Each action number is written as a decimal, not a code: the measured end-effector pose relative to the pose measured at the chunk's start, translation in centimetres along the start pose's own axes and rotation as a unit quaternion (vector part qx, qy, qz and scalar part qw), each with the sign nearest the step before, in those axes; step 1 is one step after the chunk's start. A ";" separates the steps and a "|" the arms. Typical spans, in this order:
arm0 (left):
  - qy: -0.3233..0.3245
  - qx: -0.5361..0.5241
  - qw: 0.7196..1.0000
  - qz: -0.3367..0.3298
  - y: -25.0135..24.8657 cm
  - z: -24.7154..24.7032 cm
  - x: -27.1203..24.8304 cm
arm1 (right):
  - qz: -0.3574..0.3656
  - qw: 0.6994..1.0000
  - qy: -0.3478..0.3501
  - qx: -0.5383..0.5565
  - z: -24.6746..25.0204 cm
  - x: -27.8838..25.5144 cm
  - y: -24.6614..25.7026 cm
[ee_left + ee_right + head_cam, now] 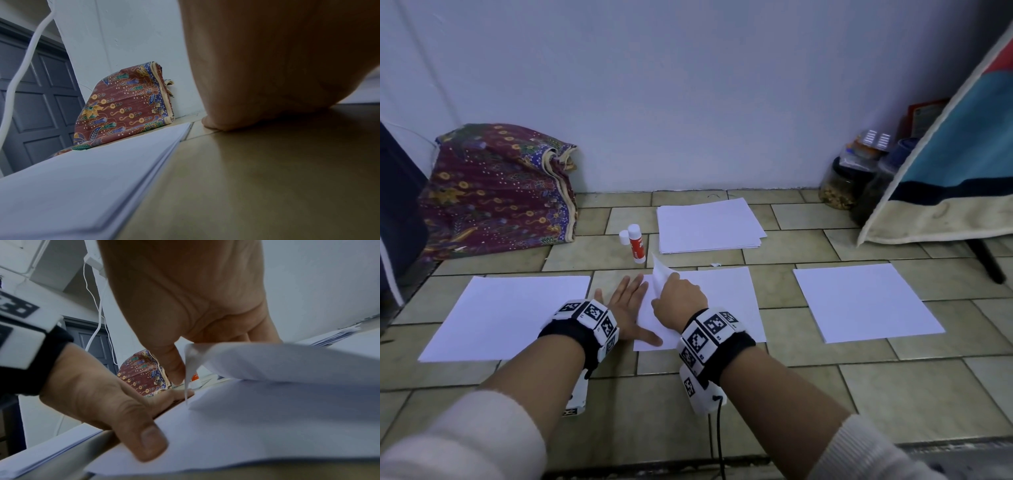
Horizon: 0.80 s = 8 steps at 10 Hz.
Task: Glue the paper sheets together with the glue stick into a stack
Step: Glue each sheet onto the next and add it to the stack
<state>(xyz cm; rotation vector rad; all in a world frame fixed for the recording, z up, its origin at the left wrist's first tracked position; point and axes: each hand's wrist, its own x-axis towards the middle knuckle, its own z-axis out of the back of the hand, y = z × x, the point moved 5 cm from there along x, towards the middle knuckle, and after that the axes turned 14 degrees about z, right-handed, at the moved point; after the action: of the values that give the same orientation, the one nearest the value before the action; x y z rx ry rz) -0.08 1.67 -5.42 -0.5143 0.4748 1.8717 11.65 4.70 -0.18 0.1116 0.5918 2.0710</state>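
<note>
Lying on the floor's left side, one paper pile (506, 315) waits. The left hand (628, 308) presses flat on the middle sheets (726, 301); the right hand (681, 301) pinches a lifted corner. The glue stick (637, 243) stands uncapped behind. The right sheet (866, 301) and back pile (709, 224) look unglued, so most work seems left.

Head cam: high, tilted forward and down over the tiled floor (825, 394), facing the wall; takes in both forearms and every sheet. Left wrist cam: almost on the floor, close under the left hand (277, 65), looking forward and left. Right wrist cam: low, close under the right hand (185, 296), facing forward and left. All three share the patterned cloth bundle (496, 185) by the wall.
</note>
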 end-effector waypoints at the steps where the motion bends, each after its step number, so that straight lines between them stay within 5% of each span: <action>1: -0.002 0.010 1.000 0.004 0.0 0.0 0.1 | 0.006 1.000 -0.006 0.003 0.3 0.0 0.2; 8: -0.011 0.004 1.000 0.004 -0.1 0.0 -0.2 | 0.004 1.000 0.008 -0.012 0.5 -0.3 0.3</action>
<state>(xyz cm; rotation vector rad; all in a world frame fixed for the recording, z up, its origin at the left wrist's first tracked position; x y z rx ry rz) 0.07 1.54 -5.29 -0.4877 0.4699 1.8806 11.69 4.52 0.46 0.0834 0.5779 2.0875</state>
